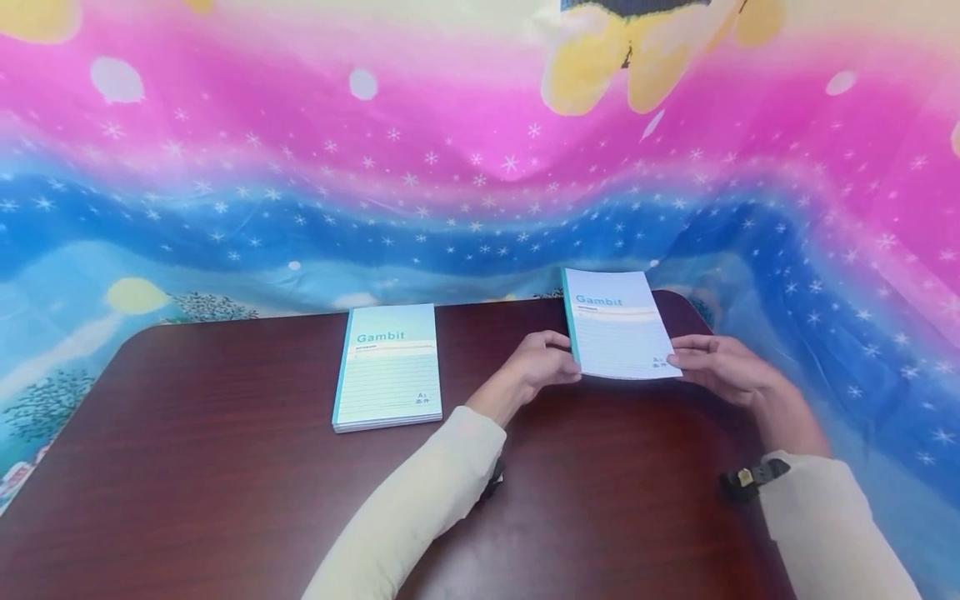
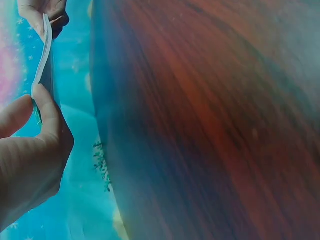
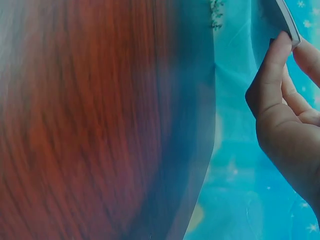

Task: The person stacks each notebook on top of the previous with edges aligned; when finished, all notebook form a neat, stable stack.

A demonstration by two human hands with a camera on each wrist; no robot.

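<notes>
Both hands hold a light-coloured Gambit notebook above the table at the back right. My left hand pinches its lower left edge, near the green spine. At the lower right corner, my right hand grips it between thumb and fingers. The left wrist view shows the notebook edge-on and slightly bent, with the left hand on the near end. Part of its edge also appears by the right hand in the right wrist view. A second stack of Gambit notebooks lies left of the hands.
The dark reddish-brown wooden table has rounded back corners. Behind it and along its right side hangs a colourful curtain with snowflakes, close to the table's edge. A black strap with a small device sits on the right wrist.
</notes>
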